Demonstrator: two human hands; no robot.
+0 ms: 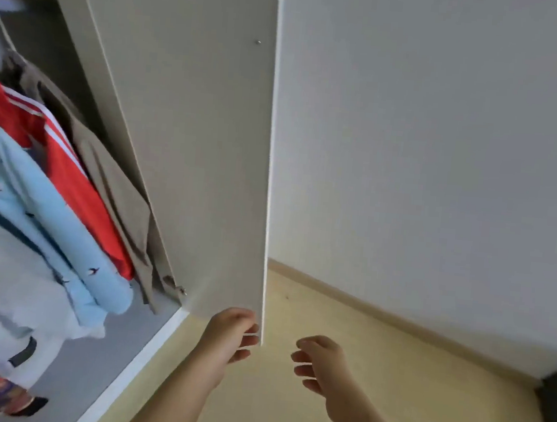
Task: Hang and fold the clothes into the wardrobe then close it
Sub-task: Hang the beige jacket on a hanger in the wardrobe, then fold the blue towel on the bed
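wardrobe door: tall flat white panel door [192, 136], swung open, free edge toward the camera, lower corner at the left hand.
left hand [227, 339]: fingers [248, 336] curled and close together, lying over the door's lower corner just inside the free edge; whether they grip or only touch cannot be told.
right hand [321, 362]: fingers loosely curled, slightly spread, holding nothing, near the door edge but apart from it.
hanging clothes: beige coat [114, 189], red jacket with white stripes [71, 172], light blue bird-print shirt [50, 224] and white fleece garment [11, 288], side by side inside the wardrobe, left of the door.
floor: pale wood floor [389, 389] under both hands.
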